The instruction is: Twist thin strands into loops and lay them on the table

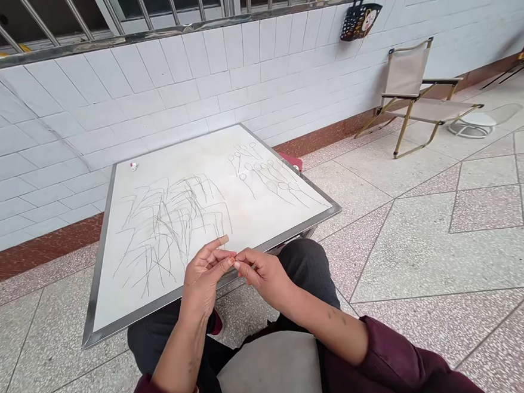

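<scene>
My left hand (205, 273) and my right hand (261, 274) meet fingertip to fingertip above the near edge of the white table (260, 220). Both are closed in a pinch on a thin wire (202, 271), a faint strand of which crosses my left palm. The part between the fingertips is too small to make out. A tan wrap covers one left fingertip, which points up. Many thin dark bent wires (193, 194) lie in a loose pile on the table's left half. Toward the far right corner are several wires with looped ends (271, 186).
A small white and red item (133, 166) sits at the table's far left corner. The table stands by a tiled wall (208, 73) with barred windows. A black basket (359, 21) hangs there. To the right are a folding chair (415, 99) and a low round stool (472, 123).
</scene>
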A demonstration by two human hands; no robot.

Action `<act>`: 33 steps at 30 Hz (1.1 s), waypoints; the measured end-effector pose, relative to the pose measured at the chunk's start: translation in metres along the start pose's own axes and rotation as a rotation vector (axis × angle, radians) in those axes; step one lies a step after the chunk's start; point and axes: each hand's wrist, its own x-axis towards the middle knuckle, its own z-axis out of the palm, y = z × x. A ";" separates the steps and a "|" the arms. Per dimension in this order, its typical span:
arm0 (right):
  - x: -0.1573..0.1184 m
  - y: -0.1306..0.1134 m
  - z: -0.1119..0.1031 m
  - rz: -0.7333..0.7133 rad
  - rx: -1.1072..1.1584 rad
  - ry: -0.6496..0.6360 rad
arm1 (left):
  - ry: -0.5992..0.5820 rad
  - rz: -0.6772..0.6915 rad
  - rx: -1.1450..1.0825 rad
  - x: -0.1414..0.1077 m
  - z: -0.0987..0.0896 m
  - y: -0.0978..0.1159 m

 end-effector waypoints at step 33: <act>-0.003 -0.002 0.005 -0.261 -0.313 0.073 | 0.223 0.108 -0.264 -0.006 0.012 -0.002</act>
